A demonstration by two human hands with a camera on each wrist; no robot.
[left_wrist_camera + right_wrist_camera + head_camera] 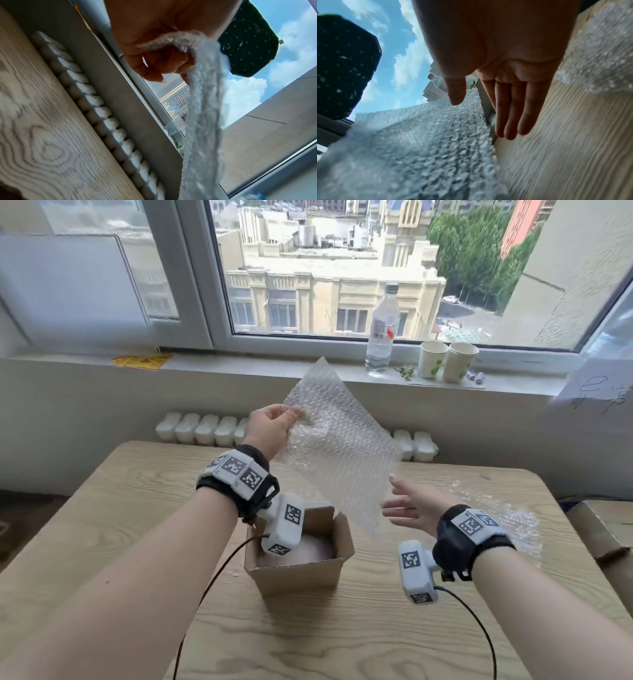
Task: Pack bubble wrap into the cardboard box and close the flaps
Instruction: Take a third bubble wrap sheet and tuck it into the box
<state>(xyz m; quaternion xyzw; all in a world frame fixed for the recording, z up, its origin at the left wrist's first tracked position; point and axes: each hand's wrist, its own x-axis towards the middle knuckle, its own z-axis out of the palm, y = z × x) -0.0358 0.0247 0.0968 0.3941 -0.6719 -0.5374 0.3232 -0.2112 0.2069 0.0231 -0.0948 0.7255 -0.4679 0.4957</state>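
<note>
At the left of the head view my left hand (270,426) is raised above the wooden table (102,508), its fingers curled and pinching the upper left edge of a sheet of bubble wrap (339,446). The left wrist view shows the wrap bunched in that grip (173,44). The sheet hangs slanting down across the middle of the frame, its top corner up in front of the windowsill (239,364), its lower edge over the cardboard box (301,570). The box stands at the centre of the table with its flaps open; something pale pink lies inside, what exactly I cannot tell. Right of the box, my right hand (414,505) is open beside the sheet's lower right edge, fingers straight and spread, holding nothing; whether they touch the sheet I cannot tell. More bubble wrap (507,518) lies on the table at the far right. In the upper right, a clear water bottle (382,333) and two paper cups (447,361) stand on the sill.
</note>
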